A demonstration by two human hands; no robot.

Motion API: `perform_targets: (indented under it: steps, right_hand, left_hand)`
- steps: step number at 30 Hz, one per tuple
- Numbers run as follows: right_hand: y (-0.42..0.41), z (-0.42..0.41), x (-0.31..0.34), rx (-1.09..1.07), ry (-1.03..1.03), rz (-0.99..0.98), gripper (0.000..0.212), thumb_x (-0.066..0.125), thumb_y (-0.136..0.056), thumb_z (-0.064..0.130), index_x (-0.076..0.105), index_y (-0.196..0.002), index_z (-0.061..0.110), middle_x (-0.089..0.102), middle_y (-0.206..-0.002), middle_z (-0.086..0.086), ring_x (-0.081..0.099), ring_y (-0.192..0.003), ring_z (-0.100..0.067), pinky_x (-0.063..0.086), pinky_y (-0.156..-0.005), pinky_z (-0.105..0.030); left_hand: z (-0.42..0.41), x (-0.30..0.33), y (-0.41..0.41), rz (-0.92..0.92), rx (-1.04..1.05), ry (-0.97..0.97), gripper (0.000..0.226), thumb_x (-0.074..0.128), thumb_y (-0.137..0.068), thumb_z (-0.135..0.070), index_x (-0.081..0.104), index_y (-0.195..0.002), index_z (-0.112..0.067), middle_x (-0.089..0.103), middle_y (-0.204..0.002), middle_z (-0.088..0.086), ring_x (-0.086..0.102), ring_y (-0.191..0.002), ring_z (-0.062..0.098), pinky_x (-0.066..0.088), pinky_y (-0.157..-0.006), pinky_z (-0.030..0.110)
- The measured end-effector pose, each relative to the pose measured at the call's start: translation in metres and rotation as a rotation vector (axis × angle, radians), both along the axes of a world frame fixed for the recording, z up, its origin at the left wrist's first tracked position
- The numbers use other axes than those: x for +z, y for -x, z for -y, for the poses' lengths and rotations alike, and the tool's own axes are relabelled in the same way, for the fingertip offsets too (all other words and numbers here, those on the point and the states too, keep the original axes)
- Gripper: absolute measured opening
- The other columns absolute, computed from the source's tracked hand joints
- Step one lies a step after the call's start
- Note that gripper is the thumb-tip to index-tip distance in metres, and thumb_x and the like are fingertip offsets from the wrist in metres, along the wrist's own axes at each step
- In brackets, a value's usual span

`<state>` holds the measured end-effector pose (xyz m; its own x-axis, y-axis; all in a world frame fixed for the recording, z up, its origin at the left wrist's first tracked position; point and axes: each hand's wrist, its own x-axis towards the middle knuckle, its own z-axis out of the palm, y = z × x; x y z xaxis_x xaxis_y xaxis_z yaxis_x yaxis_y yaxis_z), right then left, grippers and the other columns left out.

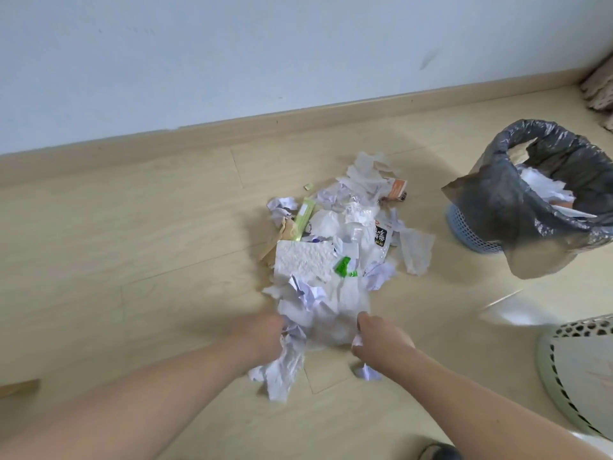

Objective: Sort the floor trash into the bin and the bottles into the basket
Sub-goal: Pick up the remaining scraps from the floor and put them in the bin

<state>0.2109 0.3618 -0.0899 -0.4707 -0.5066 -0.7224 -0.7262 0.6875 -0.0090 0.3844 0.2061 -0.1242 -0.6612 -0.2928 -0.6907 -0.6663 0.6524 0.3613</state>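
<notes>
Head view: both hands' fingers (360,318) clenched on trash pile (335,247), lengthwise toward wall

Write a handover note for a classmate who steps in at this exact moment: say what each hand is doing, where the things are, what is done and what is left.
Left hand: closed on crumpled paper at the near edge of the trash pile.
Right hand: also gripping paper scraps, on the pile's other side.
Bin: lined with a grey bag, stands on the floor to the right of the pile, with some paper already inside.
Basket: white, at the right edge, only partly in view; contents cannot be seen.
Done: a first lot of paper is in the bin.
Left: most of the pile, with paper, wrappers and clear plastic. No bottle can be clearly made out in it.
</notes>
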Motion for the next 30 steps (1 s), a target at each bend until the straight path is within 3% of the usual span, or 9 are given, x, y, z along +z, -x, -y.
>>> perform_targets:
  steps: [4,7,9,12,16,20,24,27,30]
  right_hand:
    - [-0.004,0.005,-0.002,-0.027,-0.002,0.004,0.020,0.047,-0.091,0.015,0.046,-0.111,0.016,0.051,-0.118,-0.004,0.056,-0.101,-0.026,0.040,-0.072,-0.030]
    - [-0.004,0.004,-0.002,-0.022,0.008,0.015,0.023,0.051,-0.089,0.018,0.043,-0.110,0.017,0.043,-0.110,-0.002,0.052,-0.109,-0.026,0.037,-0.074,-0.030]
    - [-0.003,0.001,-0.003,-0.028,0.005,0.001,0.031,0.051,-0.087,0.014,0.040,-0.116,0.015,0.039,-0.115,-0.004,0.049,-0.112,-0.026,0.036,-0.074,-0.030]
    - [-0.003,-0.003,-0.005,-0.021,0.013,-0.007,0.041,0.047,-0.085,0.004,0.039,-0.124,0.013,0.037,-0.123,-0.007,0.048,-0.111,-0.026,0.036,-0.075,-0.029]
    - [0.002,-0.006,-0.001,-0.005,0.034,0.008,0.035,0.039,-0.088,0.002,0.044,-0.121,0.012,0.035,-0.106,-0.003,0.046,-0.095,-0.025,0.036,-0.074,-0.030]
    - [0.025,0.005,0.016,-0.006,0.037,0.089,0.025,0.041,-0.093,0.015,0.053,-0.115,0.014,0.053,-0.116,-0.005,0.053,-0.088,-0.022,0.043,-0.072,-0.029]
    - [0.063,0.039,0.065,0.015,0.009,0.261,0.022,0.052,-0.088,0.012,0.060,-0.109,0.012,0.069,-0.087,-0.007,0.062,-0.063,-0.019,0.050,-0.061,-0.025]
    - [0.105,0.065,0.123,0.001,0.036,0.306,0.014,0.058,-0.089,0.009,0.062,-0.102,0.006,0.066,-0.074,-0.007,0.059,-0.051,-0.016,0.051,-0.052,-0.024]
    - [0.160,0.076,0.180,-0.153,0.205,0.313,0.013,0.055,-0.090,0.003,0.062,-0.099,-0.004,0.062,-0.072,-0.013,0.050,-0.046,-0.018,0.041,-0.042,-0.022]
  left_hand:
    - [0.014,0.014,0.004,0.043,-0.014,-0.069,0.019,0.043,-0.081,-0.003,0.052,-0.082,-0.021,0.056,-0.080,0.002,0.052,-0.074,0.021,0.035,-0.054,0.026]
    - [0.029,0.030,0.003,0.135,0.063,-0.165,0.018,0.037,-0.080,-0.002,0.043,-0.087,-0.018,0.059,-0.072,0.009,0.054,-0.055,0.020,0.038,-0.045,0.022]
    - [0.041,0.036,0.002,0.137,0.098,-0.170,0.015,0.038,-0.081,-0.004,0.045,-0.086,-0.016,0.059,-0.068,0.007,0.050,-0.049,0.019,0.038,-0.045,0.022]
    - [0.055,0.047,0.005,0.081,0.146,-0.100,0.015,0.043,-0.081,-0.007,0.043,-0.072,-0.019,0.051,-0.063,0.003,0.047,-0.051,0.022,0.033,-0.046,0.020]
    - [0.062,0.069,0.014,0.105,0.150,-0.059,0.018,0.041,-0.080,-0.004,0.047,-0.090,-0.017,0.050,-0.079,0.011,0.046,-0.055,0.025,0.036,-0.044,0.021]
    - [0.067,0.100,0.027,0.203,0.132,-0.041,0.018,0.057,-0.080,-0.010,0.047,-0.094,-0.014,0.042,-0.081,0.010,0.041,-0.059,0.025,0.038,-0.042,0.022]
    - [0.068,0.137,0.059,0.292,0.135,-0.021,0.021,0.070,-0.079,-0.027,0.061,-0.087,-0.010,0.045,-0.084,0.007,0.048,-0.064,0.028,0.049,-0.050,0.026]
    - [0.061,0.171,0.099,0.178,0.208,0.027,0.022,0.059,-0.086,-0.023,0.059,-0.102,-0.008,0.047,-0.089,0.009,0.053,-0.063,0.030,0.050,-0.050,0.027]
    - [0.054,0.208,0.147,-0.076,0.346,0.007,0.010,0.050,-0.087,-0.009,0.056,-0.094,-0.005,0.048,-0.079,0.011,0.044,-0.053,0.025,0.036,-0.039,0.021]
